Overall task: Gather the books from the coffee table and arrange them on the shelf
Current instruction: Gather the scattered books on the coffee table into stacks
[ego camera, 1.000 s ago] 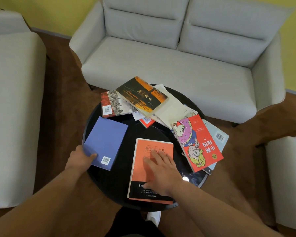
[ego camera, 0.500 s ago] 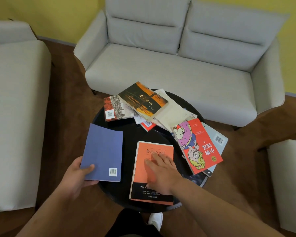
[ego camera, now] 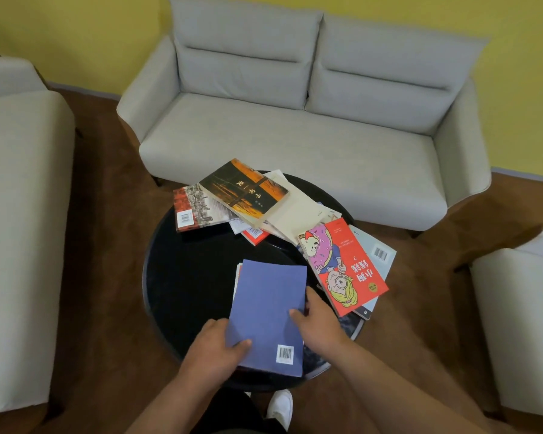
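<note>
Directly before the person, the blue book sat back cover up over the near side of the round black desk, its barcode at the near right corner. It was held between both hands. The left hand gripped the near left corner, thumb flat on the cover and fingers curled out of sight beneath. The right hand pinched the right edge, thumb on the cover and a finger lying along the side. Both forearms reached in from below, angled toward each other. A second book's pale edge peeked out under the far left corner. Just right lay the red cartoon book.
</note>
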Action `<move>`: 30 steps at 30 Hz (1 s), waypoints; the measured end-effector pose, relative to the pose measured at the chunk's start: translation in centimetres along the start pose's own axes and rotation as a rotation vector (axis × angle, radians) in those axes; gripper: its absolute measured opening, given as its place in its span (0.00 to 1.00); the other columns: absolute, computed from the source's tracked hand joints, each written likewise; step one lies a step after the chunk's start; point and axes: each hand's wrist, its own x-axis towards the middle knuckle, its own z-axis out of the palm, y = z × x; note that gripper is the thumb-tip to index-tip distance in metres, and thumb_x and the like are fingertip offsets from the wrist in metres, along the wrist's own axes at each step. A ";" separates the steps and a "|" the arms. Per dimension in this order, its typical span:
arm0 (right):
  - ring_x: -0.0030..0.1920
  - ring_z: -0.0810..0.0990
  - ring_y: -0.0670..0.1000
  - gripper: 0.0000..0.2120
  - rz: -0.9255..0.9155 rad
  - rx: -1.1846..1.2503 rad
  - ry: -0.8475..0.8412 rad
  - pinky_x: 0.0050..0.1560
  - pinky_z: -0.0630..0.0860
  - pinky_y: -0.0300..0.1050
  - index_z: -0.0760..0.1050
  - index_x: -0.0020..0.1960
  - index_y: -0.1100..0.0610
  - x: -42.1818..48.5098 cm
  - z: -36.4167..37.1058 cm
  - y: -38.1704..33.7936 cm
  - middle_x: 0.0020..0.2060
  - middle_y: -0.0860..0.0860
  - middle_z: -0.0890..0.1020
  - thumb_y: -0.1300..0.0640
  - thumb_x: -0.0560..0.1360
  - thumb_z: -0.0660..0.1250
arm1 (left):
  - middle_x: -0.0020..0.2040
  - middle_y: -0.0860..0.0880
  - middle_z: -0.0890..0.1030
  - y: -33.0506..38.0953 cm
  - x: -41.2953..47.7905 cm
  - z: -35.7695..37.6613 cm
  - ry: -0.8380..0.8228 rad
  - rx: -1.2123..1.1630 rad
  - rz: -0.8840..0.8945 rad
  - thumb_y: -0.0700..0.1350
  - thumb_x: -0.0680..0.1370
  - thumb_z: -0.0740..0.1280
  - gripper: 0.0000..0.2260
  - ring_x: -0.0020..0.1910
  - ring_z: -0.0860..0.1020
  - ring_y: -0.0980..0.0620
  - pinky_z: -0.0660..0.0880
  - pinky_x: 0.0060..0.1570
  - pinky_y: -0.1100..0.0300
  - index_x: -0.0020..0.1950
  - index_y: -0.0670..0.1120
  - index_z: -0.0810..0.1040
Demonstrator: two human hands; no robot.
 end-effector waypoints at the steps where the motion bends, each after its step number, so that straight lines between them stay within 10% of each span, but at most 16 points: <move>1: 0.69 0.75 0.54 0.21 -0.003 -0.052 0.010 0.66 0.76 0.53 0.65 0.75 0.48 0.1 0.1 0.5 0.69 0.48 0.75 0.56 0.83 0.64 | 0.56 0.52 0.73 -0.1 0.4 0.2 0.034 0.130 0.002 0.59 0.75 0.67 0.17 0.51 0.76 0.56 0.77 0.54 0.56 0.60 0.52 0.74; 5: 0.65 0.76 0.54 0.15 0.076 0.023 -0.015 0.61 0.79 0.52 0.68 0.71 0.46 0.4 0.0 1.3 0.67 0.49 0.74 0.54 0.85 0.61 | 0.73 0.46 0.68 -0.3 2.6 0.4 0.016 -0.138 -0.097 0.58 0.78 0.66 0.34 0.66 0.73 0.47 0.73 0.63 0.52 0.78 0.46 0.59; 16: 0.59 0.74 0.47 0.16 0.110 0.134 -0.096 0.53 0.75 0.42 0.64 0.73 0.44 0.6 0.3 1.2 0.64 0.44 0.73 0.54 0.86 0.56 | 0.62 0.51 0.77 1.2 4.1 1.7 -0.039 -0.346 -0.017 0.46 0.83 0.58 0.15 0.57 0.77 0.52 0.74 0.54 0.53 0.69 0.57 0.68; 20: 0.64 0.75 0.51 0.17 0.107 0.130 -0.091 0.63 0.77 0.50 0.67 0.73 0.47 1.5 -1.8 1.6 0.68 0.47 0.74 0.52 0.85 0.61 | 0.80 0.49 0.55 2.0 5.4 1.3 0.211 0.014 0.067 0.49 0.78 0.65 0.33 0.79 0.56 0.45 0.59 0.75 0.45 0.80 0.52 0.54; 23: 0.63 0.77 0.53 0.20 0.101 0.009 0.168 0.59 0.78 0.47 0.69 0.74 0.53 3.2 -5.0 1.9 0.69 0.51 0.76 0.51 0.83 0.64 | 0.81 0.51 0.44 3.3 6.8 2.0 0.186 0.546 0.405 0.66 0.74 0.51 0.37 0.80 0.42 0.48 0.41 0.77 0.48 0.80 0.56 0.48; 30: 0.58 0.82 0.56 0.25 0.273 -0.471 0.322 0.60 0.80 0.59 0.70 0.64 0.51 9.2 -12.9 6.3 0.61 0.52 0.80 0.36 0.74 0.65 | 0.76 0.45 0.68 2.7 7.8 4.1 0.185 0.829 0.454 0.71 0.70 0.59 0.38 0.75 0.64 0.42 0.41 0.72 0.45 0.75 0.52 0.69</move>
